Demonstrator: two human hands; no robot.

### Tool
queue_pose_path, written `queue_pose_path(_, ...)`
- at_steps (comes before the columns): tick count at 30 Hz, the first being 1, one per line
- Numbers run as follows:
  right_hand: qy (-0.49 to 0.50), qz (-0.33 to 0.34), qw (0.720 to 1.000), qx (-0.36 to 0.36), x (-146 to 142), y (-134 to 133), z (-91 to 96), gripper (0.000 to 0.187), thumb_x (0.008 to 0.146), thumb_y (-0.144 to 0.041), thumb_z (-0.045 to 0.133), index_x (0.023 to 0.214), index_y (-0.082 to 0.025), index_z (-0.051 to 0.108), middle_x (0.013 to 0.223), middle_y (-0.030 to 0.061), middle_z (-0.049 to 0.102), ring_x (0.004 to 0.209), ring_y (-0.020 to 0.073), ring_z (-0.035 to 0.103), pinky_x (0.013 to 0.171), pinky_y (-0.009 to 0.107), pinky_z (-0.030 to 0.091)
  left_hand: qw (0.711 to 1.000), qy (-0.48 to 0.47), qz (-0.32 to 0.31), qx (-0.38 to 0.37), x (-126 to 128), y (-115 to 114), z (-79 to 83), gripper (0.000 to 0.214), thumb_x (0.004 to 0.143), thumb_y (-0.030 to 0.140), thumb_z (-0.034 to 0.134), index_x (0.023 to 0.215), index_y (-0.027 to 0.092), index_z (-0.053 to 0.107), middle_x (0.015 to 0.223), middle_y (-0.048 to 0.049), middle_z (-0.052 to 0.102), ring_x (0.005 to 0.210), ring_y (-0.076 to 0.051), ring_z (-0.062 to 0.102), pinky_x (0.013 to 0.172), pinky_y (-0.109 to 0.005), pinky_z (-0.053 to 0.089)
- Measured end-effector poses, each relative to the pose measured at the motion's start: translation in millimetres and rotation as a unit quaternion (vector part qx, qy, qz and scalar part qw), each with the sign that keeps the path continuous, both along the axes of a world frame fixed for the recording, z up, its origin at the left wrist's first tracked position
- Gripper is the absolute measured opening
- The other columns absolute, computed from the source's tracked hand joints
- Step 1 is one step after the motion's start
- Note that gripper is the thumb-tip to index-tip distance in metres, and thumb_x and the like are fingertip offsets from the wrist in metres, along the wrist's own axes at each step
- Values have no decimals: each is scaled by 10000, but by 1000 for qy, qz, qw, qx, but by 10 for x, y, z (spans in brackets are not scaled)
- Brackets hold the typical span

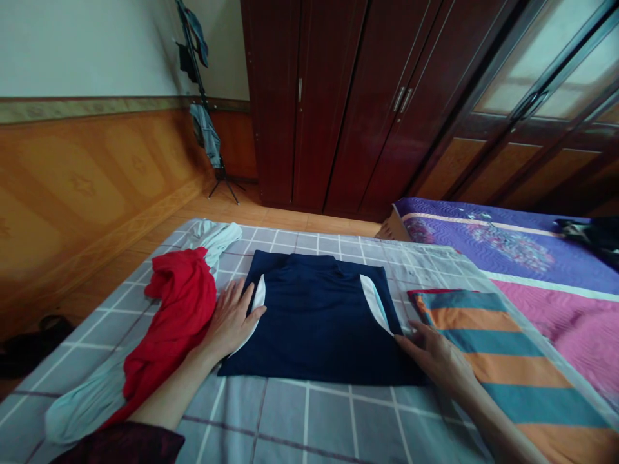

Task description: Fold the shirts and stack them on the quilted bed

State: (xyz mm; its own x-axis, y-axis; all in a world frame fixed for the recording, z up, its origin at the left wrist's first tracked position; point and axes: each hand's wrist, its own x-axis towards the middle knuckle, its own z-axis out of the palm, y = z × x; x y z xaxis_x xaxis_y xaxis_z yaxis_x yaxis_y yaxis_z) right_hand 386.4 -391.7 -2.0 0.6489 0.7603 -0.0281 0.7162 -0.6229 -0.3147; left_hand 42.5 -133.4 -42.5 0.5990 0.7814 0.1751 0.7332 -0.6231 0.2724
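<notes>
Head view: a folded navy shirt [314, 319] lies flat on a grey checked bedsheet [309, 419]. Left hand [232, 319] presses its left edge, fingers spread and flat; right hand [435, 357] rests open-fingered at the lower right corner. Red garment [176, 322] lies just left, striped cloth [498, 354] right.
</notes>
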Motion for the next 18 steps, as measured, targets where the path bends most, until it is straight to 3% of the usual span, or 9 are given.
queue_pose_path(4,78,10,996,-30,-7,155,111,385,725,-563,555,807,-203,663,630,37,643,606,221,625,534,298,424,998,-64,-1,-21,-17,15,18,562,908,463,401,1358,127,411,1443,-163,370,1362,-307,267,1092,-513,246)
queue_pose_path(9,155,-6,987,-44,-22,284,156,285,641,-443,629,512,-214,519,462,-10,538,500,162,555,463,245,366,981,-183,-2,-64,-22,40,61,489,904,419,414,1313,151,433,1362,-143,467,1290,-256,395,1072,-460,317)
queue_pose_path(12,317,-31,948,-10,-110,287,215,247,652,-432,616,573,-213,536,514,4,594,519,169,587,475,248,416,963,-252,13,-93,-17,50,108,449,893,410,426,1258,152,474,1291,-131,526,1220,-236,474,1032,-415,383)
queue_pose_path(15,482,-68,873,37,-236,287,309,236,682,-429,591,747,-204,614,738,68,702,670,219,670,616,302,520,947,-296,38,-119,-21,64,137,399,888,408,437,1205,178,509,1230,-109,572,1159,-226,529,998,-401,415)
queue_pose_path(18,526,-108,841,71,-316,346,411,278,684,-430,593,825,-197,646,890,117,716,792,258,689,731,343,544,930,-332,57,-144,-30,87,124,390,884,426,449,1186,191,523,1200,-101,597,1137,-231,552,989,-409,420)
